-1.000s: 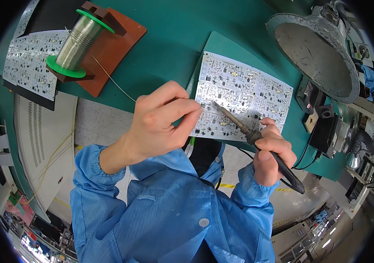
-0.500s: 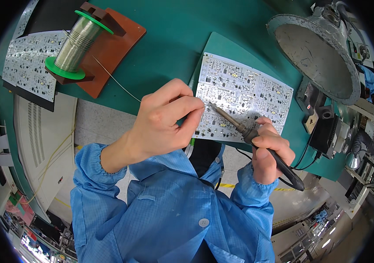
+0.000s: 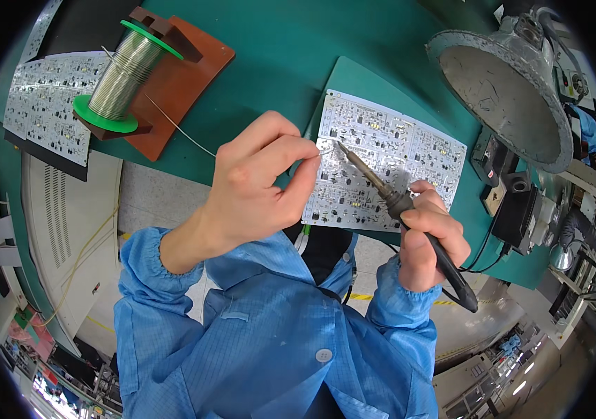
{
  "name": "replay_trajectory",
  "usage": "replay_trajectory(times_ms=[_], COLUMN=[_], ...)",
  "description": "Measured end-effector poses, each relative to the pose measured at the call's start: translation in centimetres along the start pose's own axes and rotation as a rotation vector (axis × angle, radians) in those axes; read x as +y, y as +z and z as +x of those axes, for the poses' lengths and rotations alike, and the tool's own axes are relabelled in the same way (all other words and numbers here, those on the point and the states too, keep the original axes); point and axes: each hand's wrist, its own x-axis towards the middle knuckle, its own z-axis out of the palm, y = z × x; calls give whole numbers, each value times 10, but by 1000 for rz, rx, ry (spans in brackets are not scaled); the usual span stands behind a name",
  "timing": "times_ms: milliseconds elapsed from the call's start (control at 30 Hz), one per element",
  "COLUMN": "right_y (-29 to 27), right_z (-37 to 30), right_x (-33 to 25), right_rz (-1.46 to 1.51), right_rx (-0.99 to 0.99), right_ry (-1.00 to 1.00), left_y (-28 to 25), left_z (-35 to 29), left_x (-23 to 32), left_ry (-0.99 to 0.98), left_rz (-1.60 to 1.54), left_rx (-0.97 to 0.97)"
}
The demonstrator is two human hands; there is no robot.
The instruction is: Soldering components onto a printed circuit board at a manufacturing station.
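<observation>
Shiny metal solder spool [image 3: 122, 75] — matt green mat [image 3: 291, 42], cloth sleeves [image 3: 172, 279]

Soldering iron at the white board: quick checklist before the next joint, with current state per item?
1. Soldering iron gripped in right hand on the dark handle, away from the metal shaft: ok.
2. Iron tip at the upper left area of the white circuit board: ok; actual contact with a pad: cannot tell.
3. Solder wire pinched in left hand, its end near the tip: ok.
4. Wire runs free from the green spool with no snag: ok.
5. Board lies flat on the green mat: ok.
6. Tip hot and tinned: cannot tell.
</observation>
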Motion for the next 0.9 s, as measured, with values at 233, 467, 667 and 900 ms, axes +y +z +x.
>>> replay_trajectory(times_ms=[233,467,667,900], right_y=[2,0,-4,-9], right_z=[5,7,6,9], right_x=[3,3,4,6], right_rz=[-36,-33,-20,9], right_rx=[-48,-32,15,59], right_ry=[-15,-24,-21,16], left_y=[3,2,-4,2], left_z=[3,4,8,15], left_x=[-4,-5,2,-6], left_ry=[10,26,-29,63], left_rz=[19,-9,22,41], left_rx=[-4,6,10,19])
